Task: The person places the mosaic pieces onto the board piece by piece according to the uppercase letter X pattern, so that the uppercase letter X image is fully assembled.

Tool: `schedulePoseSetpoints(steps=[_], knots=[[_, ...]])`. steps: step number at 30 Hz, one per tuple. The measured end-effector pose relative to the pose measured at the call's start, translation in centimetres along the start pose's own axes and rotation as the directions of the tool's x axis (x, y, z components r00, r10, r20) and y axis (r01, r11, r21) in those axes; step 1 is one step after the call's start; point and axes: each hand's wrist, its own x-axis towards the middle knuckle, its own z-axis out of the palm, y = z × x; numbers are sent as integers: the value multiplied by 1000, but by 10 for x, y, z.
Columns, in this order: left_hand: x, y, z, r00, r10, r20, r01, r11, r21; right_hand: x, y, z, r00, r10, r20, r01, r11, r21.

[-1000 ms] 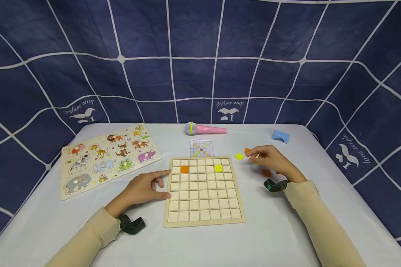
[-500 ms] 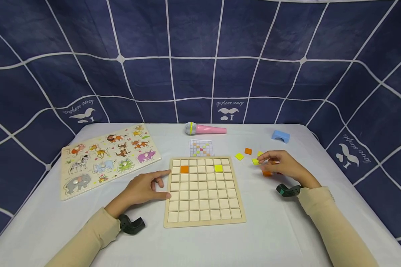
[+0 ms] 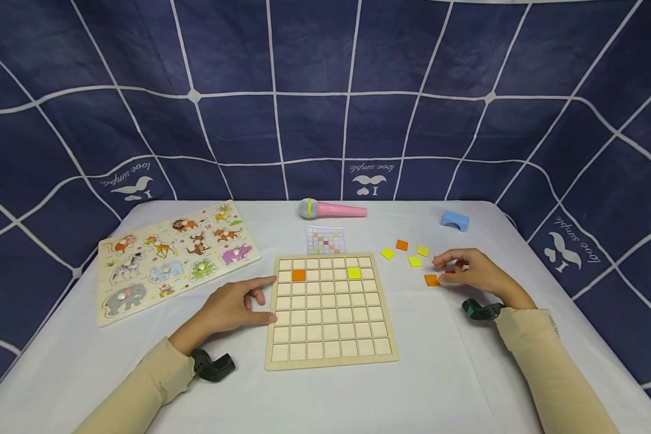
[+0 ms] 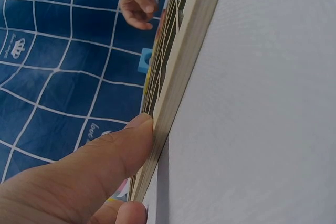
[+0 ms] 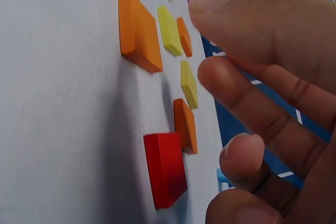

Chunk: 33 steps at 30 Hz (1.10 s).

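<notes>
My left hand (image 3: 228,307) rests at the left side of a wooden grid board (image 3: 331,363), with thumb and a fingertip touching its edge. In the left wrist view the thumb (image 4: 118,150) lies against the board's side. Set into the grid are an orange tile (image 3: 298,275) and a yellow tile (image 3: 354,273). Right of the board, my right hand (image 3: 472,271) hovers over loose square tiles, its fingers loosely bent and holding nothing. Below it are a loose orange tile (image 3: 432,280) and a red tile (image 5: 165,171), partly hidden by the hand in the head view.
Several other loose tiles, such as a yellow one (image 3: 415,261), lie nearby. Behind the board are a printed pattern card (image 3: 327,240) and a pink toy microphone (image 3: 339,210). A blue arch block (image 3: 455,220) stands back right; an animal puzzle board (image 3: 179,259) lies left.
My right hand has moved right and slightly nearer to me, away from the yellow tiles toward the red one, uncovering several loose tiles. The left hand and board stay put.
</notes>
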Motion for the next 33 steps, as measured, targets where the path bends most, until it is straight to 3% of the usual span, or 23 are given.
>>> schedulePoseSetpoints(steps=[22, 33], knots=[[1, -2, 2, 1000, 12, 6, -12, 1000, 0, 2, 6, 7, 999, 26, 47, -21, 993, -113], [1, -2, 2, 1000, 9, 5, -9, 1000, 3, 3, 4, 9, 999, 42, 32, -37, 988, -152]])
